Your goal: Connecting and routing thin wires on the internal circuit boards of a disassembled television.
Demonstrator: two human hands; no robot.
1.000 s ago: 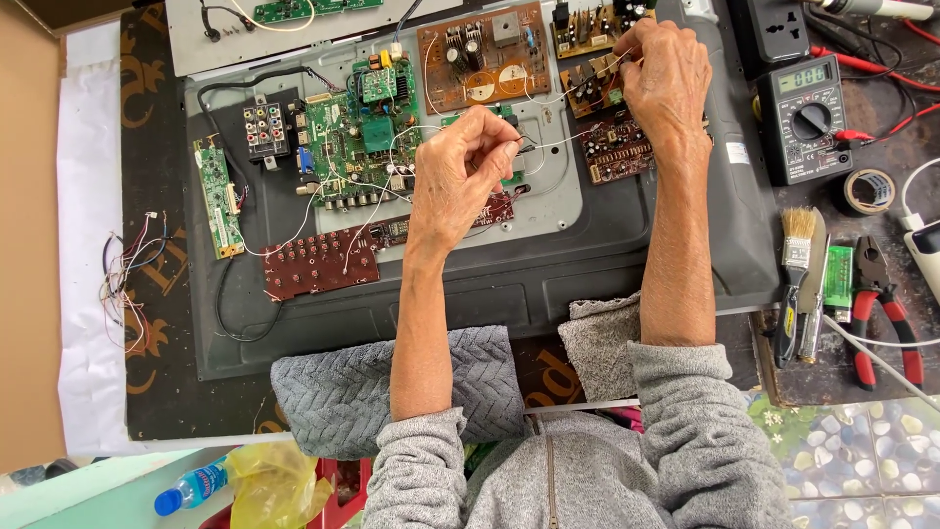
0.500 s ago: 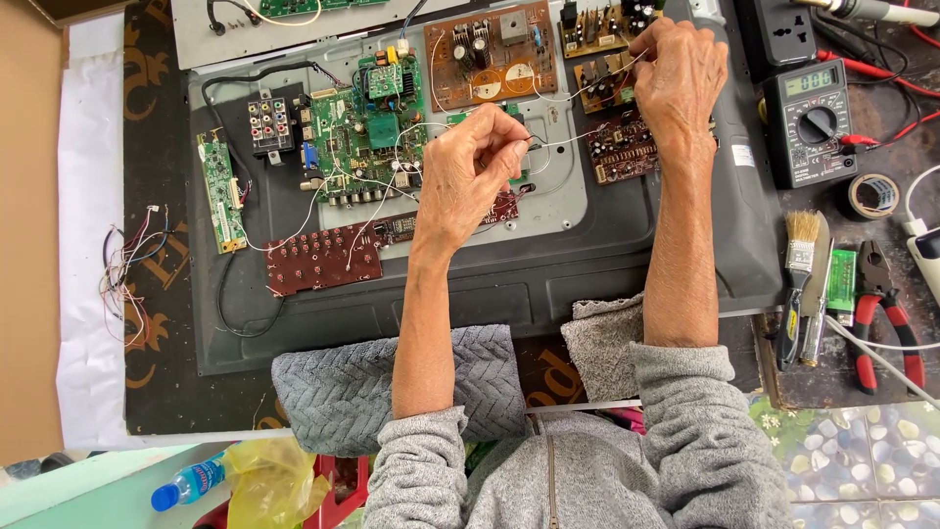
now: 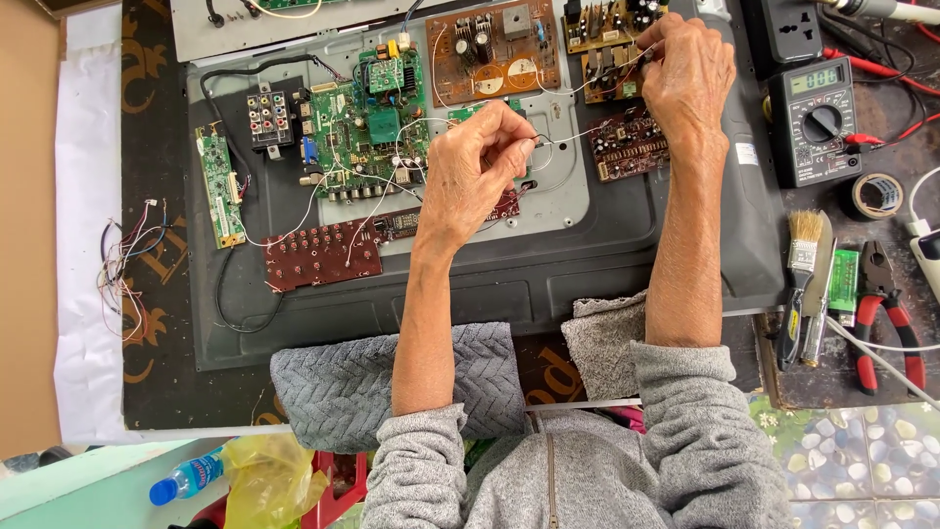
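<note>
Hands (image 3: 587, 118) pinching thin wire (image 3: 573, 132), fingertips hidden

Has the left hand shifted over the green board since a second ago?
No. The left hand stays pinching the thin wire just right of the green board, as before.

**Hidden, cut off, too small to tell**

The right hand (image 3: 688, 71) covers its own fingertips and part of the brown boards (image 3: 612, 39) beneath; what it pinches cannot be made out. The thin wire (image 3: 563, 137) at the left hand (image 3: 475, 171) is too fine to follow to its ends. The top edge cuts the grey panel (image 3: 294, 20), the power strip (image 3: 788, 29) and a probe (image 3: 881, 10). The right edge cuts a white device (image 3: 928, 260). Knees hide the lower casing (image 3: 343, 313); the bottle (image 3: 186, 477) is half hidden by a yellow bag (image 3: 264, 475)
</note>
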